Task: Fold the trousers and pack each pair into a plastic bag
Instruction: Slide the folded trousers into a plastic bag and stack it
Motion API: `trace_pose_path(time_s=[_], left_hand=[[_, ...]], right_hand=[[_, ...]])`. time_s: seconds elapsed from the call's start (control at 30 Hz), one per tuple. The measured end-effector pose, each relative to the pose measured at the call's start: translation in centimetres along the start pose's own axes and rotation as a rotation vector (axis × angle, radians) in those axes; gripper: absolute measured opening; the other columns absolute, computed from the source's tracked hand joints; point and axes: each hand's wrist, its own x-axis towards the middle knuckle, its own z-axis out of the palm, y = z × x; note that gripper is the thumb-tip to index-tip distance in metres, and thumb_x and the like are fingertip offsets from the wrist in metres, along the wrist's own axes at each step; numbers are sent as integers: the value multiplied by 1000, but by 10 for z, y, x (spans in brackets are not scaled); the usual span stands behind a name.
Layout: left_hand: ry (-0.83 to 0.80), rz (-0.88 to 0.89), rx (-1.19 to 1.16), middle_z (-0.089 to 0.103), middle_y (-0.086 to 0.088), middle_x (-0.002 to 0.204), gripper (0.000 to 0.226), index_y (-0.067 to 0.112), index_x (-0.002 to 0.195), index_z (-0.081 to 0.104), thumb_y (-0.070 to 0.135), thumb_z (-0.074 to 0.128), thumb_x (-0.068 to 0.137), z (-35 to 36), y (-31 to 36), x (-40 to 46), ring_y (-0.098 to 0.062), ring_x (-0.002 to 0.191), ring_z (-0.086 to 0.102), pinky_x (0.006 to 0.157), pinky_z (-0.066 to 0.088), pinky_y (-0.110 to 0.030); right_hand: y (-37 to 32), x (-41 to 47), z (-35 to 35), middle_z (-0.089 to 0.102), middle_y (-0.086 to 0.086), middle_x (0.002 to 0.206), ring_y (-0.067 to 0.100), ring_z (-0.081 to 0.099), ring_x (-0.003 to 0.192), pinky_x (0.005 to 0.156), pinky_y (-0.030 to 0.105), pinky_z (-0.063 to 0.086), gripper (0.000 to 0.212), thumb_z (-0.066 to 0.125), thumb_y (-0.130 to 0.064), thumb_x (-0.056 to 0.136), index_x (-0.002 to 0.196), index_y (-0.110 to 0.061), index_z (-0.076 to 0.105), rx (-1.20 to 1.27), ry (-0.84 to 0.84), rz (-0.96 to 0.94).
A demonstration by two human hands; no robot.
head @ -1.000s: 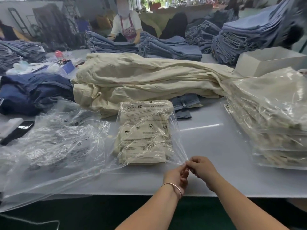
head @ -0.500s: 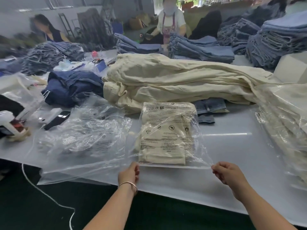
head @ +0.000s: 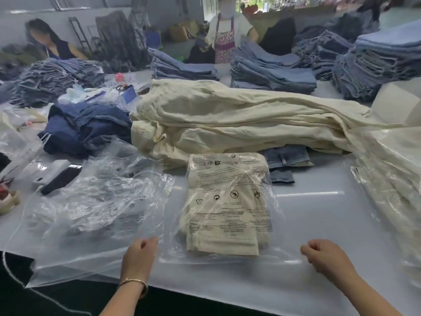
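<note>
Sealing step: my left hand point(head: 139, 254) and right hand point(head: 323, 255) pinch the clear plastic bag's point(head: 227, 258) open edge, cream folded trousers point(head: 225, 215) inside; next, press it closed.

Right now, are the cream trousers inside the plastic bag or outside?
Inside: the folded cream trousers lie under the printed plastic bag.

Daylit window point(head: 257, 2) behind a pale wall point(head: 68, 13) and white table point(head: 319, 215).
</note>
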Motion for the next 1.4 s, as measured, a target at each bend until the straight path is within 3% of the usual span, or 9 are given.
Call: trace_pose_path(time_s=[0.13, 0.3, 0.43, 0.6, 0.73, 0.87, 0.97, 1.17, 1.4], left_hand=[[-114, 174, 65, 62, 6, 87, 37, 21, 94, 58, 55, 62, 81, 15, 35, 33, -15, 81, 59, 66, 44, -30], [-354, 77, 86, 56, -6, 125, 71, 14, 130, 46, 58, 66, 79, 59, 65, 73, -16, 97, 50, 81, 39, -29], [-471, -10, 13, 59, -20, 126, 84, -8, 128, 49, 47, 79, 72, 73, 77, 94, -30, 110, 59, 90, 45, -35], [-889, -158, -280, 67, -34, 94, 71, -15, 104, 64, 17, 89, 46, 69, 102, 84, -38, 80, 65, 78, 54, -46], [-944, -86, -347, 60, -42, 104, 72, -17, 109, 60, 10, 83, 46, 70, 121, 67, -45, 86, 62, 88, 49, -55], [-950, 90, -452, 65, -37, 98, 54, -5, 91, 70, 13, 84, 42, 80, 153, 30, -52, 91, 63, 90, 48, -63], [-993, 255, -520, 66, -34, 92, 46, -2, 85, 71, 17, 83, 45, 94, 186, -1, -44, 78, 64, 71, 55, -47], [-1031, 601, -510, 46, 0, 48, 20, 15, 59, 65, 30, 78, 59, 149, 285, -76, -15, 38, 39, 41, 30, -17], [-1117, 661, -741, 52, -9, 53, 12, 8, 72, 67, 18, 74, 69, 247, 409, -179, -17, 35, 42, 34, 34, -18]], right_hand=[[-42, 25, 0, 63, 7, 80, 26, 61, 74, 64, 35, 41, 42, 57, -51, 89, 85, -10, 50, 45, 197, 44], [-95, 54, 37, 59, 10, 120, 27, 61, 98, 68, 34, 47, 97, 56, -77, 74, 137, -8, 30, -22, 54, 184], [-122, 62, 69, 56, 8, 127, 28, 58, 110, 79, 37, 51, 108, 69, -76, 61, 137, -10, 30, 76, -19, 225], [-126, 60, 77, 65, 2, 108, 23, 63, 99, 91, 42, 50, 80, 87, -49, 50, 113, -15, 50, 252, -96, 220], [-124, 56, 58, 72, 9, 95, 30, 68, 90, 87, 46, 55, 60, 77, -12, 45, 103, -12, 62, 497, -130, 157], [-123, 47, 20, 71, -7, 87, 15, 66, 85, 82, 35, 53, 41, 71, -17, 56, 93, -30, 60, 314, -62, 35], [-117, 38, -25, 66, -7, 87, 11, 62, 80, 74, 30, 50, 29, 70, -23, 67, 92, -28, 56, 167, 86, -42], [-105, 20, -155, 43, -4, 77, 26, 49, 81, 72, 35, 32, 28, 58, -20, 80, 98, -21, 37, -238, 618, -186], [-77, 4, -322, 45, 8, 73, 34, 51, 93, 74, 37, 21, 36, 61, 2, 71, 103, -13, 56, -432, 1304, -225]])
